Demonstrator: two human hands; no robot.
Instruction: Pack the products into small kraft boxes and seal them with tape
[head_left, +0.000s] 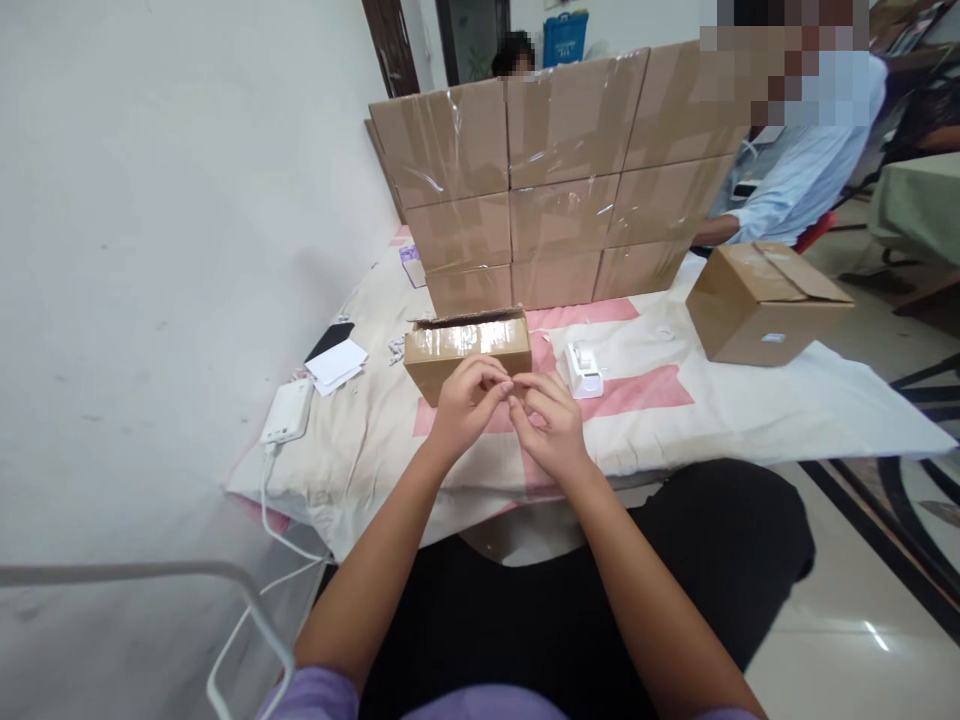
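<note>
The left hand (476, 400) and right hand (546, 412) meet fingertip to fingertip at the near side of the small taped carton (466, 350), which stands on the cloth-covered table (360, 440). Each grip is pinched nearly closed (whatever is between the fingertips, if anything, is too small to tell). Just right of the carton sits a white device (584, 372); a larger box (769, 305) stands farther right.
</note>
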